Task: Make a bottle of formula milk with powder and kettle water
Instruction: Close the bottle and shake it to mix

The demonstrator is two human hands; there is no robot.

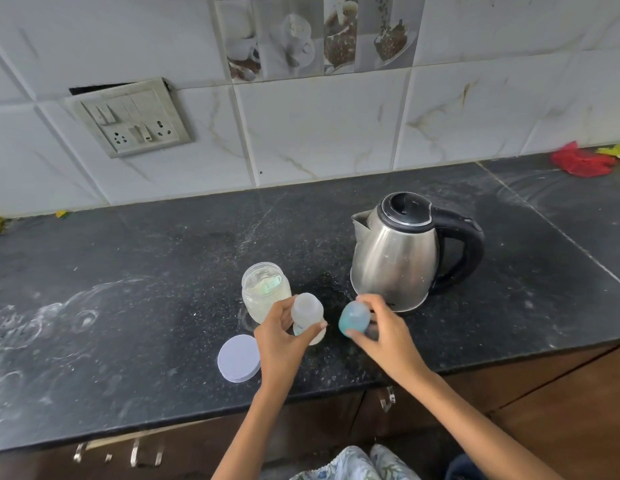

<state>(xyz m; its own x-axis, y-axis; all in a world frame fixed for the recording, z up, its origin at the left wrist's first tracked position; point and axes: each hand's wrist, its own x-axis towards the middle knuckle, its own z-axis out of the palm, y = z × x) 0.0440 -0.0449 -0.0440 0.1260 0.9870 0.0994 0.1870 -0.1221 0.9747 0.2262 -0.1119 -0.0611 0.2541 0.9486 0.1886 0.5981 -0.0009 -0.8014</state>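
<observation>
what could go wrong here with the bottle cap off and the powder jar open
The left hand holds the open bottle close beside the uncovered powder jar; a nudge could tip either. The cap in the right hand could slip. The kettle sits just behind that hand and may be hot.

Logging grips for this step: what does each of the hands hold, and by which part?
The left hand grips the baby bottle around its body. The right hand pinches the blue-tinted bottle cap by its sides.
</observation>
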